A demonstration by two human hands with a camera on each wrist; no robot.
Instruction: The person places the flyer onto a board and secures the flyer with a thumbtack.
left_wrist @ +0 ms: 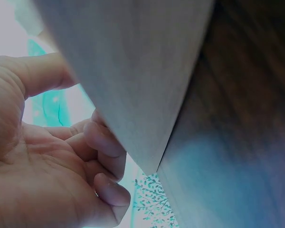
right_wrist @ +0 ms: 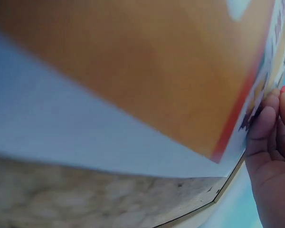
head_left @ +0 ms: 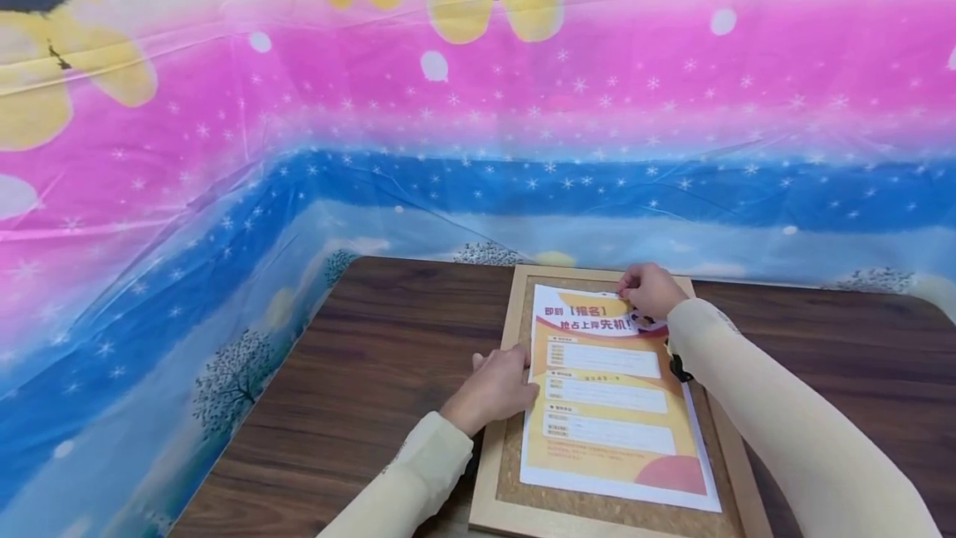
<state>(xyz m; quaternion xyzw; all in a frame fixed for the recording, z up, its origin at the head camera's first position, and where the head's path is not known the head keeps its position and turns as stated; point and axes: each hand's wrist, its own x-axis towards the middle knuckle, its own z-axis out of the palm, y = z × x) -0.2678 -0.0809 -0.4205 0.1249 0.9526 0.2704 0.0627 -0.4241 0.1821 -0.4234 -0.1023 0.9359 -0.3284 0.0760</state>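
Note:
A printed paper poster in orange, white and red lies on a wood-framed cork board. At the poster's top edge, my right hand pinches a small red push pin between thumb and forefinger. The other right fingers curl close to the paper; the pin's point is hidden. My left hand rests on the left side of the board's frame, thumb and fingertips by the poster's left edge. In the left wrist view, loosely curled left fingers show beside the frame's pale side.
The board lies on a dark brown wooden table with rounded far corners. Behind it hangs a pink and blue patterned cloth, close along the table's far and left edges. A dark band shows at the right wrist.

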